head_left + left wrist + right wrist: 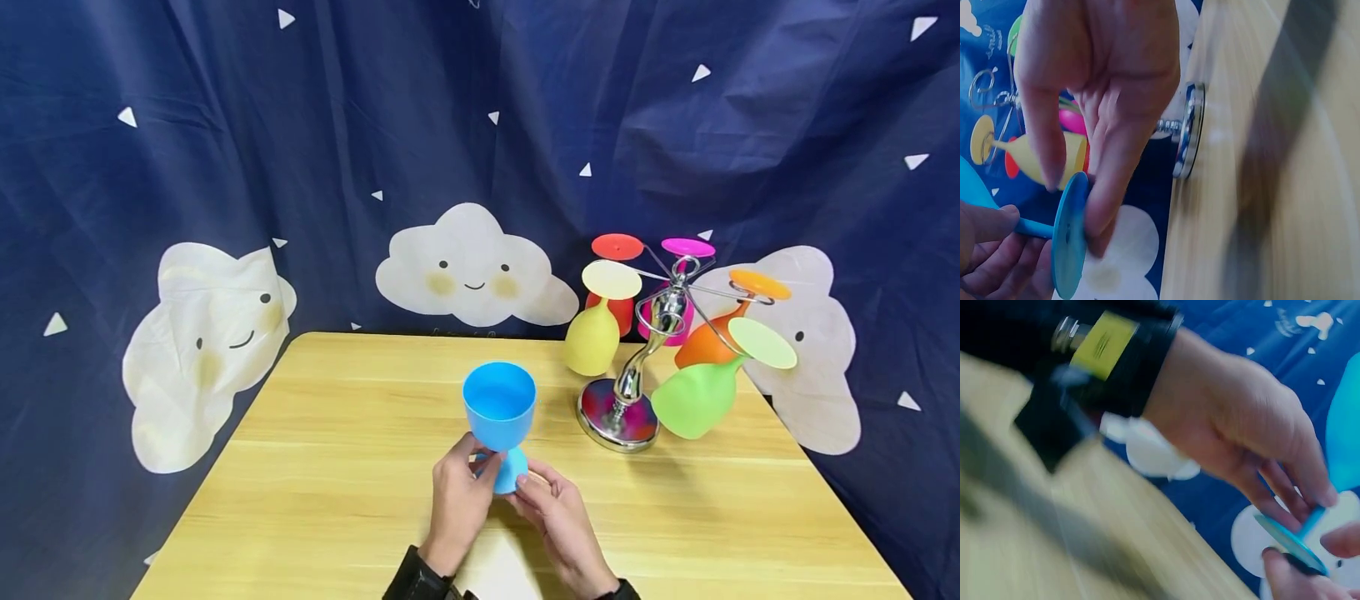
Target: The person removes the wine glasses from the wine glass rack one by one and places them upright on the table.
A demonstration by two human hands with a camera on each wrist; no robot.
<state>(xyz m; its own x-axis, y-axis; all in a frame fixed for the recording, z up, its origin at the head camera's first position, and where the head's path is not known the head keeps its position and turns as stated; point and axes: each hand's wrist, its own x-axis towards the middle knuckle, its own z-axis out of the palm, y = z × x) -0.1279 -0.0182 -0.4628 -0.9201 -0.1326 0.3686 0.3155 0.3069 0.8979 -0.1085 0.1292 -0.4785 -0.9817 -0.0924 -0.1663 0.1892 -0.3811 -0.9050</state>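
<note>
A blue plastic goblet [501, 408] is held upright above the table, its bowl tilted a little toward the head camera. My left hand [459, 496] pinches the goblet's thin stem just under the bowl. On the other side, my right hand [558, 525] holds the rim of the round base [512, 471] between thumb and fingers. In the left wrist view, the base [1069, 237] has the right hand's [1104, 81] thumb and fingers on either side of it. The right wrist view shows the left hand [1241, 412] at the stem.
A chrome rack [633, 367] with a round base stands at the table's [315, 467] back right. Upside-down goblets hang from it: yellow [592, 342], green [697, 398], orange [708, 340], red [618, 315] and magenta [678, 329]. Behind hangs a dark blue curtain [337, 125] with clouds.
</note>
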